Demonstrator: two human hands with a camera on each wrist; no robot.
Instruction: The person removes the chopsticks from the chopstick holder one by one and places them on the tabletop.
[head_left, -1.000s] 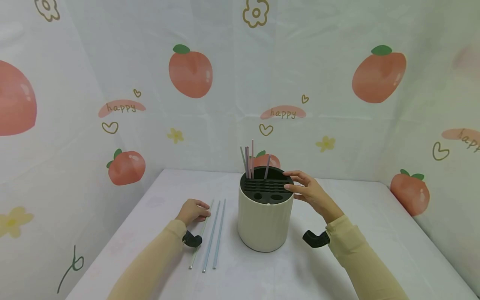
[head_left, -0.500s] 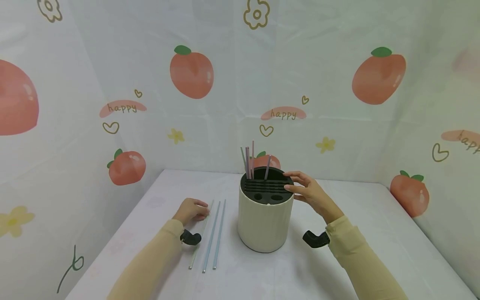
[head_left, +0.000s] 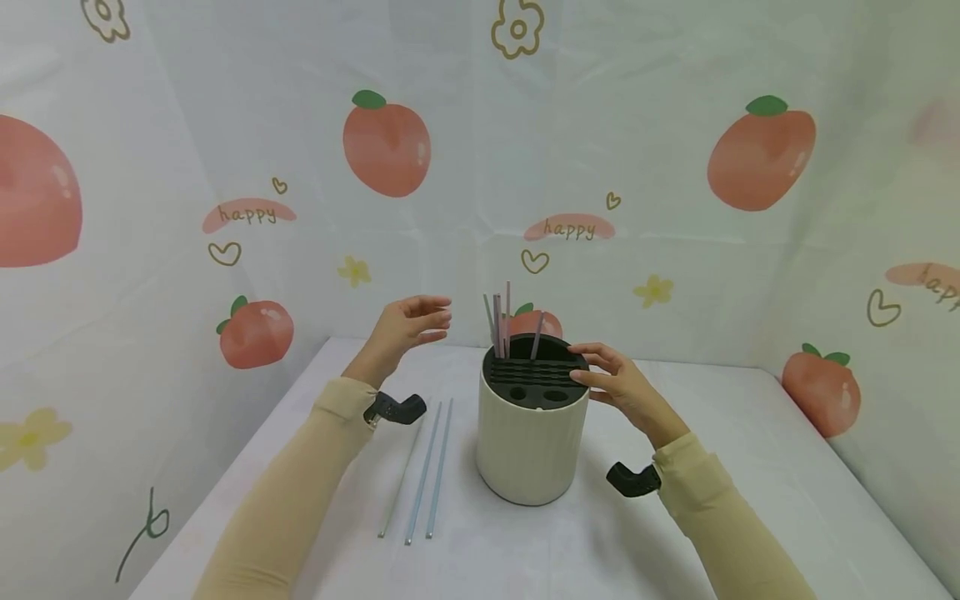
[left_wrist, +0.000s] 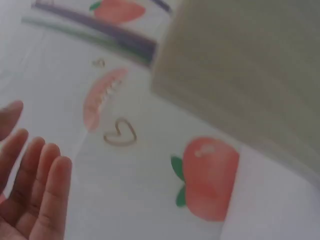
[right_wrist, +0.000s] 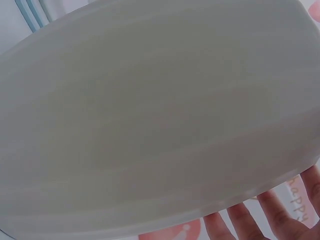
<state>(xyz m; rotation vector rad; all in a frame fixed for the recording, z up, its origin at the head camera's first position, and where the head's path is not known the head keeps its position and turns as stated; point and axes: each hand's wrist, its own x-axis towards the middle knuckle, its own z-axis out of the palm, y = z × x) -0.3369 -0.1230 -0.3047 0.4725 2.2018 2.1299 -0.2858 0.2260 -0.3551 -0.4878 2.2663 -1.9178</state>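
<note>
My left hand is raised to the left of the cream utensil holder, its fingers extended. In the left wrist view that hand shows a bare palm and nothing in it. My right hand rests its fingertips on the right rim of the holder, over the black slotted lid. The right wrist view has fingers stretched along the holder's side; the thumb is hidden there. Several thin pink, purple and green sticks stand in the lid's rear opening.
On the white table left of the holder lie a pale green stick and two light blue sticks, roughly side by side, their near ends shiny. A peach-patterned cloth hangs behind and at both sides.
My left hand has left the pale green stick on the table and risen up and slightly right, fingers unfolding. The right hand stays at the holder's rim.
</note>
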